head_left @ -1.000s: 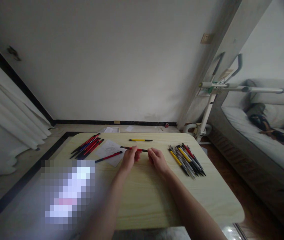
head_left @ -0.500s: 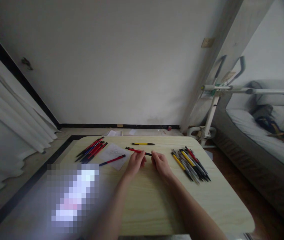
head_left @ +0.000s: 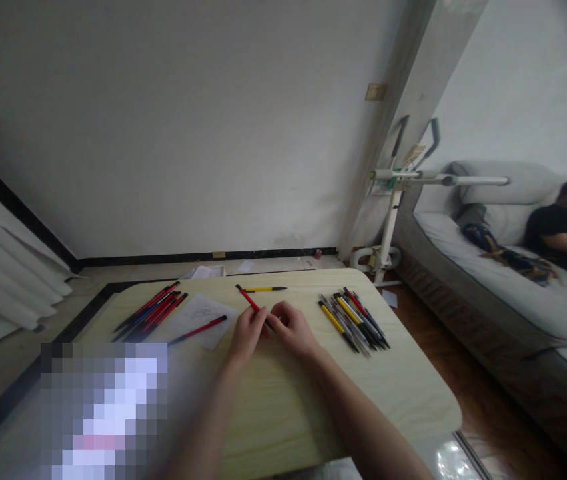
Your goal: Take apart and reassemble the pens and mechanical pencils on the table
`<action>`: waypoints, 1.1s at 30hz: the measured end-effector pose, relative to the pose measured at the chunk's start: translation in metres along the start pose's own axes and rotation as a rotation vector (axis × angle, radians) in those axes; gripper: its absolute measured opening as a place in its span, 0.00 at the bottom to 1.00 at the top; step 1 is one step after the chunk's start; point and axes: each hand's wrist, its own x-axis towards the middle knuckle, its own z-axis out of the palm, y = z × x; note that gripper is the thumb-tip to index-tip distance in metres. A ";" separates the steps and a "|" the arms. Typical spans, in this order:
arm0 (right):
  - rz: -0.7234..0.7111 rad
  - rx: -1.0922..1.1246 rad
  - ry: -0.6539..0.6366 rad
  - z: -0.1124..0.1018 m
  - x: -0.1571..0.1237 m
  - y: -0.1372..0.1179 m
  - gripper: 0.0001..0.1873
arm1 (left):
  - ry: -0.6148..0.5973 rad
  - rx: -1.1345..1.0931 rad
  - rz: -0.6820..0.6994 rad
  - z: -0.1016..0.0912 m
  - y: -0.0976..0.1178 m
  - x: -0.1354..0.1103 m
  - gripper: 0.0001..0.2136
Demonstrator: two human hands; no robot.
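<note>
Between my two hands is a red pen (head_left: 248,297) with a black tip end, tilted so its top points up and to the left. My left hand (head_left: 249,333) is closed around the red barrel. My right hand (head_left: 290,328) pinches the black tip end, partly hidden behind the fingers. Just beyond lies a yellow pen (head_left: 267,289). To the left, a red and blue pen (head_left: 200,329) rests across a sheet of paper (head_left: 196,311). Further left is a pile of red and blue pens (head_left: 156,311).
On the right of the wooden table (head_left: 273,413) lies a bunch of yellow, grey, red and black pens (head_left: 353,321). A blurred bright patch (head_left: 113,407) covers the left front. Beyond stand a white exercise machine (head_left: 390,227) and a grey sofa (head_left: 443,267) with a person (head_left: 563,230) on it.
The view has swung to the right, bringing the person on the sofa into sight. The red pen has turned from nearly level to a steeper tilt, and my hands have come closer together.
</note>
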 end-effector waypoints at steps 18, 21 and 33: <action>-0.004 0.008 -0.038 0.006 -0.001 0.007 0.15 | -0.011 0.107 0.135 0.005 0.005 -0.006 0.14; 0.006 0.011 -0.007 0.005 -0.001 0.007 0.14 | -0.021 0.114 0.126 0.005 0.004 -0.006 0.15; 0.008 -0.001 0.011 0.006 0.000 0.012 0.12 | 0.034 -0.169 -0.004 -0.005 0.002 0.003 0.15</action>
